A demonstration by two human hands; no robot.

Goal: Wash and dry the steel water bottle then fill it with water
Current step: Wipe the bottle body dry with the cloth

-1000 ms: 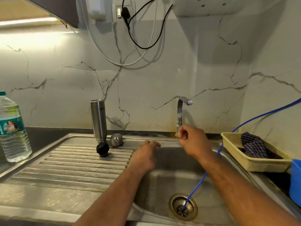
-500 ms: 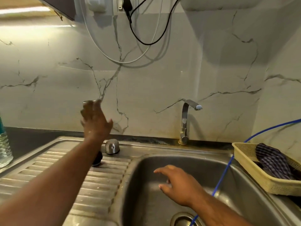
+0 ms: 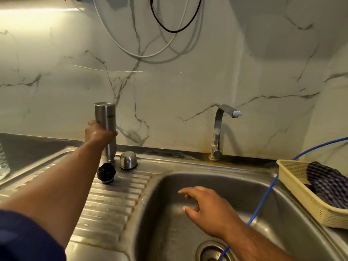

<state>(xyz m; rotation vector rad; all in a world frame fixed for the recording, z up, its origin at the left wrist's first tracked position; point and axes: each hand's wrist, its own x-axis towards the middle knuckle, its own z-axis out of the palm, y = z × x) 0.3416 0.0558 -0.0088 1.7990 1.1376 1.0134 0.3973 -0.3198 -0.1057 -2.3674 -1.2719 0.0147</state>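
Two hands in play: your left hand (image 3: 98,133) is clamping round the steel bottle (image 3: 105,117), neck-down at the back of the drainboard (image 3: 113,208); your right hand (image 3: 209,206) is hovering, fingers spread, over the sink (image 3: 282,213). You're likely starting the drying, so the cloth (image 3: 327,178) needs fetching next.

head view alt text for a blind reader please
The left hand grips a steel bottle, neck down, at the draining board beside a black stopper and steel cap. The right hand hovers open over the sink basin.
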